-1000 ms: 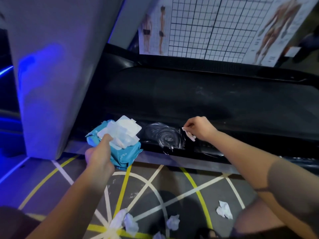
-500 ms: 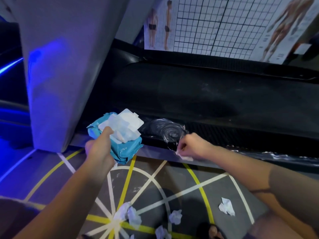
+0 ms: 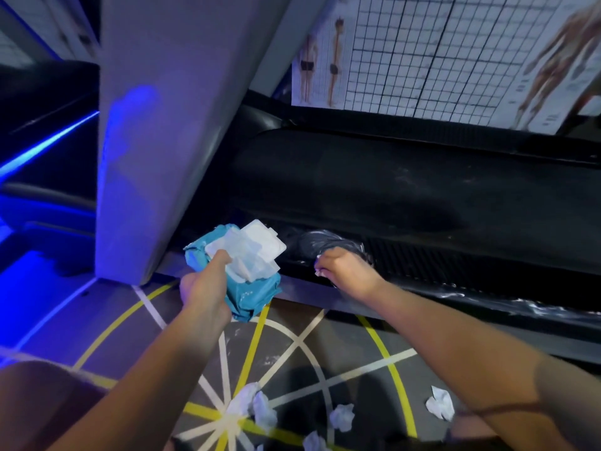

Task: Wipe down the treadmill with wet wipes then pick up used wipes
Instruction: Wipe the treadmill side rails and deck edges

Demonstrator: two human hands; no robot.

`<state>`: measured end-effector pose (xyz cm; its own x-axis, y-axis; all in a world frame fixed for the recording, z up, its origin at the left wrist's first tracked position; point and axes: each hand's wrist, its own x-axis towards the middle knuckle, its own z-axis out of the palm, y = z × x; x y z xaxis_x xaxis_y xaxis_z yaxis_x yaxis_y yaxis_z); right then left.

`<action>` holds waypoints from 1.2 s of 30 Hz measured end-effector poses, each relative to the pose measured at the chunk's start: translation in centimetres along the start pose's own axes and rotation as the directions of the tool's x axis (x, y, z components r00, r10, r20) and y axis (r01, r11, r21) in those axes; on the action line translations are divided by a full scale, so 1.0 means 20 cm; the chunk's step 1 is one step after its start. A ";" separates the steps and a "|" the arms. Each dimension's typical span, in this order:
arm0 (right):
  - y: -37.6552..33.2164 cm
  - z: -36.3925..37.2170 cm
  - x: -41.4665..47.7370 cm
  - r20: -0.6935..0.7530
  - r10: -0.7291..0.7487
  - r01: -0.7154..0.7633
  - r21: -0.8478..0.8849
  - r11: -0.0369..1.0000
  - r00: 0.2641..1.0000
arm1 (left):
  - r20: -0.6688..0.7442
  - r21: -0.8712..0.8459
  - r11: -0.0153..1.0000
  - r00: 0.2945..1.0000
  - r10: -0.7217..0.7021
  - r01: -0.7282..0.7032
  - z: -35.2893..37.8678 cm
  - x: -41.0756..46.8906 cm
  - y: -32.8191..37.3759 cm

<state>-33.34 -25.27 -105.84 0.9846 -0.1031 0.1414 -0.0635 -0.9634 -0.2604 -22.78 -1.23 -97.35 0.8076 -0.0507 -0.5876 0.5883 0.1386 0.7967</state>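
My left hand (image 3: 203,288) grips a teal pack of wet wipes (image 3: 247,271) with its clear flip lid open, held just in front of the treadmill's side rail. My right hand (image 3: 344,268) holds a small white wipe (image 3: 320,271), mostly hidden under the fingers, and presses it against the black side rail (image 3: 455,271) of the treadmill. Wet streaks show on the rail around the hand. The black treadmill belt (image 3: 390,190) lies beyond. Several crumpled used wipes (image 3: 257,405) lie on the floor below, one further right (image 3: 440,406).
A grey treadmill upright post (image 3: 156,141) rises at the left, lit blue. Anatomy and grid posters (image 3: 439,50) lean behind the treadmill. The floor (image 3: 292,346) has yellow and white lines. A blue light strip (image 3: 48,144) glows at the far left.
My right hand went from the rail top down to its lower edge, then back up and left onto the rail with the wipe. The left hand kept holding the pack.
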 end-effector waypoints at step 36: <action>0.12 -0.22 -0.33 0.255 0.187 -0.198 0.020 0.980 0.949 | 0.092 -0.085 0.995 0.994 0.056 -0.048 0.06 0.05 -0.03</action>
<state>-40.76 -27.91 -103.27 0.9638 -0.2145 -0.1585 -0.2542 -0.9188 -0.3021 -22.30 -2.51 -98.28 0.8394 -0.1342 -0.5267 0.5434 0.2243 0.8089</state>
